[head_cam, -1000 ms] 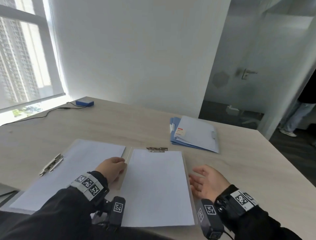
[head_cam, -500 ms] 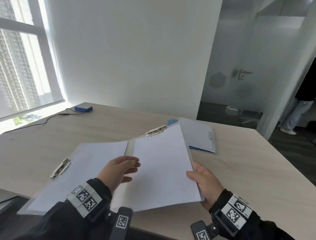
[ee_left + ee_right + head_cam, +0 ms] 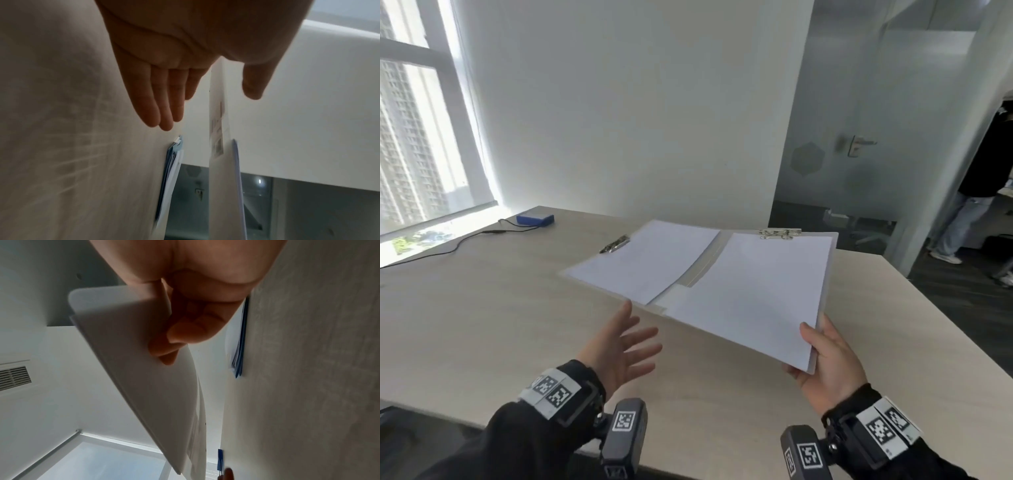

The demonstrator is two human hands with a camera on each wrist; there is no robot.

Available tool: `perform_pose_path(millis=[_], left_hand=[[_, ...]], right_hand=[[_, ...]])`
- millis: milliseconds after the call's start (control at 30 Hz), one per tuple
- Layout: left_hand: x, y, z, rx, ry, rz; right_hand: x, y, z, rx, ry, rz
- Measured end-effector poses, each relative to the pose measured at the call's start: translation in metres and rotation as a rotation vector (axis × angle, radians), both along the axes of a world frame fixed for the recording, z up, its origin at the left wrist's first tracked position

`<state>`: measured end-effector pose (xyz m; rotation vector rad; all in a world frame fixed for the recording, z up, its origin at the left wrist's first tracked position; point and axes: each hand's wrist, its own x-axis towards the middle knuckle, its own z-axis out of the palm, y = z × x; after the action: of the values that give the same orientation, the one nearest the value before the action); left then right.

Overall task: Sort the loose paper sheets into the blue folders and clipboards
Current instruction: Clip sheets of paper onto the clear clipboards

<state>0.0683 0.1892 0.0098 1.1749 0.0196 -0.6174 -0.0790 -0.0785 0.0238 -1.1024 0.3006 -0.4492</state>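
Observation:
An open white double clipboard (image 3: 750,291) hangs tilted above the table, a white sheet on each half and a metal clip (image 3: 779,233) at the top of the right half. My right hand (image 3: 822,353) grips its near right corner, thumb on the paper and fingers (image 3: 174,337) curled underneath. My left hand (image 3: 626,346) is open, fingers spread, just below the near left edge and apart from it. The blue folders (image 3: 170,170) lie on the table under the raised board, hidden in the head view.
The light wooden table (image 3: 482,308) has a small blue box (image 3: 534,218) with a black cable (image 3: 458,245) at its far left by the window. A person (image 3: 976,192) stands beyond the glass partition at the right.
My right hand has gripped the double clipboard's corner and lifted the whole board off the table, up and away. My left hand has come off the board and opened.

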Motion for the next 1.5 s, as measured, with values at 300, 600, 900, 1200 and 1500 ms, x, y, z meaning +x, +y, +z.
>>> perform_pose_path(millis=[300, 600, 900, 1200, 1500], left_hand=[[-0.001, -0.031, 0.013, 0.081, -0.344, 0.070], [-0.006, -0.053, 0.007, 0.065, -0.282, -0.224], [0.008, -0.085, -0.021, 0.180, -0.163, -0.201], [0.050, -0.140, -0.027, 0.298, -0.356, -0.126], [0.108, -0.201, -0.029, 0.401, -0.641, 0.007]], right_hand=[[-0.009, -0.009, -0.010, 0.041, 0.097, 0.004], [-0.009, -0.014, 0.003, -0.010, 0.011, 0.061], [-0.004, -0.031, -0.012, -0.011, 0.127, -0.038], [0.042, -0.073, -0.044, 0.033, 0.189, -0.217], [0.105, -0.123, -0.047, -0.466, 0.244, -0.355]])
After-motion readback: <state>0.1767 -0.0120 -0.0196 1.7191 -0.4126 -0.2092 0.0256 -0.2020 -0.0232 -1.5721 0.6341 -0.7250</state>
